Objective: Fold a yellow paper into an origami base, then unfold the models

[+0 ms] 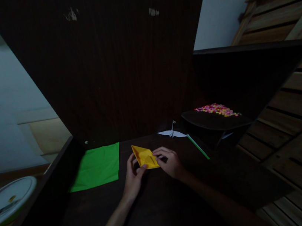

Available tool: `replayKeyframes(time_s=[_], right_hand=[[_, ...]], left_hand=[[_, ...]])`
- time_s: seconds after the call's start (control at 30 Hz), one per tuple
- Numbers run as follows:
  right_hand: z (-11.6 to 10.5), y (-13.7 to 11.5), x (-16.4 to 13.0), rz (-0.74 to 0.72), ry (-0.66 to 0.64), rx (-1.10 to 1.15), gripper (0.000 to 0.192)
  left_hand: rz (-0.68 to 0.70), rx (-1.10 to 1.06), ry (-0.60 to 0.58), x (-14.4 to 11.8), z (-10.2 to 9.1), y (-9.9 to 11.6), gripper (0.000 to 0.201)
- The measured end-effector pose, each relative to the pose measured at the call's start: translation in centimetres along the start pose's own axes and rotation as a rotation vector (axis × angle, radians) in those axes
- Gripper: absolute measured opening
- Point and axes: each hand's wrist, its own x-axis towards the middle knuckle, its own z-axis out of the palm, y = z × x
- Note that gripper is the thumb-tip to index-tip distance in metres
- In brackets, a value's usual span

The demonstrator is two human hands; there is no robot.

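Observation:
A partly folded yellow paper lies on the dark wooden table, a pointed flap raised toward the back. My left hand pinches its near left edge with thumb and fingers. My right hand presses down on its right corner with the fingertips. Both hands touch the same sheet.
A flat green paper sheet lies left of the hands. A small white paper crane stands behind them, with a green strip to its right. A dark tray holds several colourful small bits. A white plate sits lower left, off the table.

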Motion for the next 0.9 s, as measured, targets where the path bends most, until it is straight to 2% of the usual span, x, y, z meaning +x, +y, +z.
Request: replayKeyframes(time_s=[0.1,0.2,0.33,0.4,0.63,0.77,0.9], right_hand=[[0.6,0.4,-0.6,0.084,-0.01,0.071,0.019],[1.0,1.1,-1.1,0.239,0.0,0.191,0.021],[0.9,1.9,-1.5,0.489,0.015,0.359,0.035],[0.7,1.9,-1.6,0.564,-0.003,0.418,0.04],[1.3,1.2,-2.0,0.609,-0.069,0.576,0.026],[1.7,1.1,-2.5,0.618,-0.12,0.59,0.012],[1.6,1.0,-2.5,0.658,-0.108,0.611,0.016]], left_hand=[[-0.021,-0.05,0.025,0.2,-0.2,-0.2,0.065],[0.006,-0.019,0.012,0.3,-0.4,-0.6,0.063],[0.096,0.076,0.011,0.1,-0.9,-0.8,0.054],[0.136,0.116,-0.008,0.0,-1.0,-0.7,0.049],[0.13,0.258,-0.158,-0.9,-1.1,0.0,0.035],[0.106,0.279,-0.159,-1.1,-0.8,0.6,0.033],[0.047,0.177,-0.141,-0.9,-0.7,0.7,0.037]])
